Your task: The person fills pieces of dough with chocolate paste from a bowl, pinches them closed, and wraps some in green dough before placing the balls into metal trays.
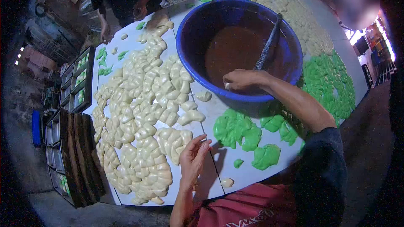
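My right hand (246, 79) reaches over the near rim of a large blue tub (182, 61), its fingers curled downward inside. A small pale spot shows at its fingertips; I cannot tell what they hold. Brown liquid (233, 48) fills the lower part of the tub, and a speckled dark stick (269, 44) leans against the far right wall. My left hand (195, 159) hovers above the white table (210, 170), fingers loosely apart and holding nothing. Left of it lie many cream dough pieces (143, 138). Flattened green dough pieces (237, 130) lie to its right, below the tub.
More cream dough (290, 12) and green dough (328, 86) cover the table's right side. Stacked wooden trays (80, 155) stand off the left edge, and a divided tray (80, 80) there holds green and white pieces. A person in dark clothes (122, 0) stands at the far left.
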A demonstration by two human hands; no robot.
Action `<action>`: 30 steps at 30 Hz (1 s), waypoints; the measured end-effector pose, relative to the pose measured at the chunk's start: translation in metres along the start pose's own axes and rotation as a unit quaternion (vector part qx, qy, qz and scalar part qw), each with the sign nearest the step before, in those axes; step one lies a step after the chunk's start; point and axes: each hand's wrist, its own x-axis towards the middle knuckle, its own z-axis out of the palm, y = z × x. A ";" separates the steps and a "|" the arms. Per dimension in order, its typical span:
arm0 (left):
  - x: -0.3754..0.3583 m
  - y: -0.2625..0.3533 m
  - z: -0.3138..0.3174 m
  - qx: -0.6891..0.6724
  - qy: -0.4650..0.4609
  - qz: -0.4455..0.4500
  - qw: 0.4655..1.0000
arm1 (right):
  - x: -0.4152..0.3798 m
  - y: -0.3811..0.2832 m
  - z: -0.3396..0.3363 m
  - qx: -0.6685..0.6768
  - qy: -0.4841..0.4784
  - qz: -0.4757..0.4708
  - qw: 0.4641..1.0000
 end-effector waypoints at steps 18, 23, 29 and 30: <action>0.012 0.046 0.034 -0.273 -0.142 0.004 0.952 | -0.086 -0.148 0.081 0.713 0.293 -0.122 0.625; -0.008 0.017 -0.021 -0.214 -0.026 -0.011 0.976 | -0.081 -0.166 0.159 0.625 0.323 -0.083 0.706; -0.028 0.007 -0.053 -0.101 0.021 0.032 0.994 | -0.064 -0.228 0.209 0.211 0.539 -0.027 0.815; -0.030 0.004 -0.052 -0.122 0.031 0.022 0.992 | -0.060 -0.231 0.215 0.209 0.551 -0.031 0.807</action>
